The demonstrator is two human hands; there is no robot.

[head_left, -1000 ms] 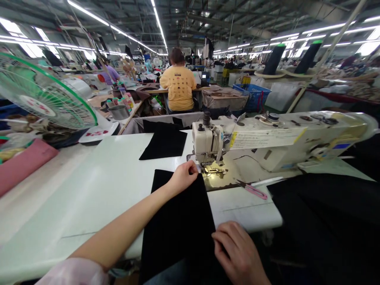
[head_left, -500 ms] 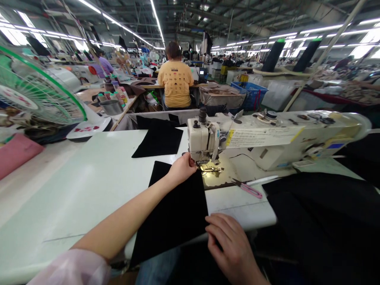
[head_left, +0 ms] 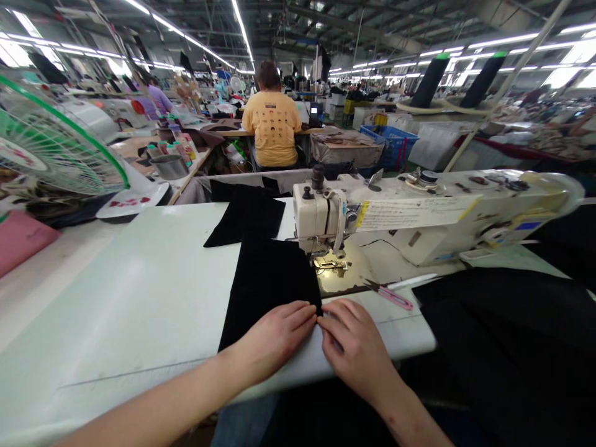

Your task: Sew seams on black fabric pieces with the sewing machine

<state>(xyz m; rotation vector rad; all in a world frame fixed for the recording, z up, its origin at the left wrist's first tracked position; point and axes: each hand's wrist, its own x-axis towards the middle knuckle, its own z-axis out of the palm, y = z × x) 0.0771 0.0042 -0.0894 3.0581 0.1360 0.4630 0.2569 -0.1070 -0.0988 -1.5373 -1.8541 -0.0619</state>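
A black fabric panel (head_left: 270,279) lies on the pale table, its right edge running up to the needle area of the white sewing machine (head_left: 321,217). My left hand (head_left: 284,332) rests on the panel near its front right edge, fingertips pressed together on the cloth. Right beside it, my right hand (head_left: 354,341) pinches the same edge between thumb and fingers. The fingertips of both hands almost meet. Behind this panel lies a second black fabric piece (head_left: 251,214).
Pink-handled thread snips (head_left: 393,297) lie on the table right of the needle plate. Dark cloth (head_left: 507,335) covers the table's right side. A green fan (head_left: 60,143) stands at the left. A person in a yellow shirt (head_left: 272,127) sits ahead, back turned.
My left hand has come back from beside the needle to the panel's front edge, next to my right hand. My right hand has moved slightly up. The panel has shifted forward, away from me.
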